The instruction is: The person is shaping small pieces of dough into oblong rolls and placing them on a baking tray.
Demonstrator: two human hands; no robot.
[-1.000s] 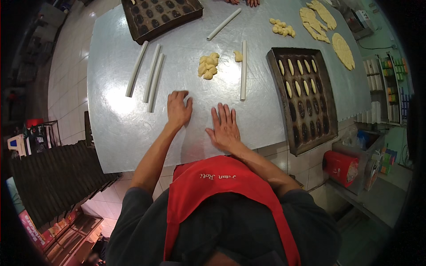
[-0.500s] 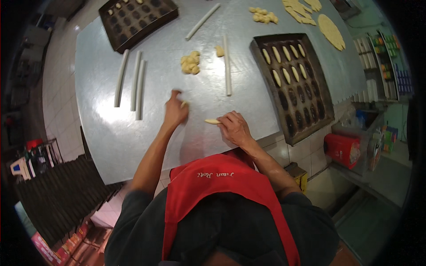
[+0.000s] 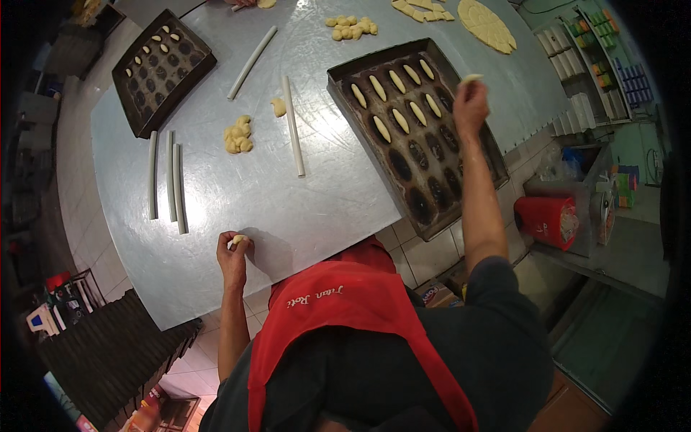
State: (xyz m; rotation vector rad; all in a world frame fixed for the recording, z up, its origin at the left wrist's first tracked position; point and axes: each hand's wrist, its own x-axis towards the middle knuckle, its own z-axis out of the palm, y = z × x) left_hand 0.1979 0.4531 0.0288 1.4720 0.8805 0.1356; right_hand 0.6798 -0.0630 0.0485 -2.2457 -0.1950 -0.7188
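Over the far right side of the dark baking tray (image 3: 376,156), my right hand (image 3: 471,109) is raised, its fingers closed on a pale dough roll (image 3: 472,78). Several slim, tapered dough rolls (image 3: 401,121) lie in the tray's oval spots; the nearer spots hold none. My left hand (image 3: 232,261) hovers by the table's near edge, pinching a small lump of dough (image 3: 240,239) between thumb and fingers. Farther up the metal table (image 3: 327,216), a cluster of dough lumps (image 3: 238,135) sits left of a single dough piece (image 3: 278,107) and a pale rolling rod (image 3: 294,129).
A second baking tray (image 3: 146,124) with several rolls stands far left. Three rods (image 3: 152,176) lie below it, another rod (image 3: 252,63) farther back. More dough lumps (image 3: 351,29) and a flat dough sheet (image 3: 487,27) are at the back. Another person's hand (image 3: 245,3) shows at the top.
My right hand has gone from the near table to above the tray, carrying the dough roll. My left hand now sits lower left with its dough lump. The whole view has shifted.
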